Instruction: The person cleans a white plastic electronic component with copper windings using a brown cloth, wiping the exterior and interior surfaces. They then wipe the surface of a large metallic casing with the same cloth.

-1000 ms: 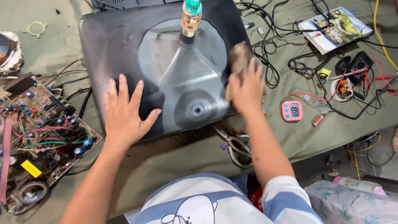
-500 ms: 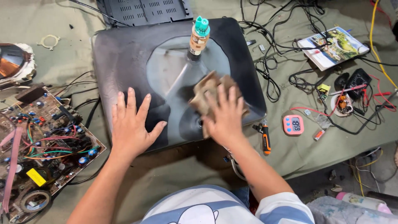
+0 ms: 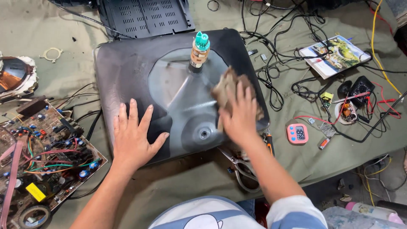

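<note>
The picture tube point(image 3: 178, 91) lay face down in the middle of the worktop point(image 3: 59, 38), which was covered with an olive cloth, and its narrow neck point(image 3: 199, 53) with the teal cap pointed up toward the camera. The left hand point(image 3: 133, 135) lay flat on the dark shell near the front edge, with the fingers spread wide and holding nothing. The right hand point(image 3: 241, 112) pressed a crumpled brown rag point(image 3: 227, 87) against the grey funnel, just to the right of the neck, and its fingers were curled over the cloth.

To do this wiping well, I think the left hand should keep firm pressure so that the tube does not slide. The rag should go around the neck without pushing on it, because this part looked thin and probably fragile. It seems also wise to stay away from the small round socket point(image 3: 204, 134) on the funnel. A circuit board point(image 3: 42, 157) was at the left, scissors point(image 3: 241, 169) lay just below the tube, and a pink timer point(image 3: 297, 133) was at the right.
</note>
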